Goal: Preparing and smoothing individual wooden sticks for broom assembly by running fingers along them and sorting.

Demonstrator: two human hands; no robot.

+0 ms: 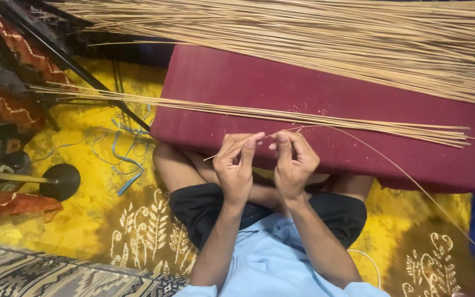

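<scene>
Head view. A single thin strip (281, 132) is pinched between both hands over the near edge of the maroon cushion (325, 93). The left hand (236, 165) has its thumb and forefinger pressed together on the strip; the remaining fingers are curled. The right hand (293, 162) has its fingertips closed on the same strip just beside the left.

Progress is judged as early to middle: one strip is being worked, a small bundle (248, 111) is laid across the cushion, and a large pile (325, 36) lies untouched at the far side. Which of these is finished cannot be told.

The strip is pale tan, very slender and flexible. It arcs from the fingers to the right and trails down over the yellow cloth (83, 220).
</scene>
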